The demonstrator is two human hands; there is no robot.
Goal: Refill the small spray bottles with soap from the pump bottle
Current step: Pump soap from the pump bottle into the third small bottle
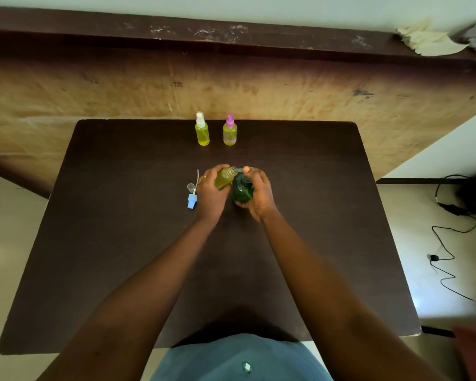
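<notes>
2 capped spray bottles [202, 133] [230, 134] rear; L hand [210, 193] grips 1 open bottle [224, 178]; R hand [260, 195] clasps pump bottle [242, 191], prob pressing.

- Single view on record: a head-worn camera, stationed above the near edge of the table [121, 243], facing forward and steeply down.
- Lens is wide-angle; straight edges bow near the frame borders.
- Both forearms enter from 6 o'clock. The left hand [210, 193] and right hand [259, 196] sit just above frame centre, at arm's reach.
- The table's far edge lies toward 12 o'clock, with a wooden panel [286, 86] beyond it.
- Floor [418, 215] is visible at 3 and 9 o'clock.
</notes>
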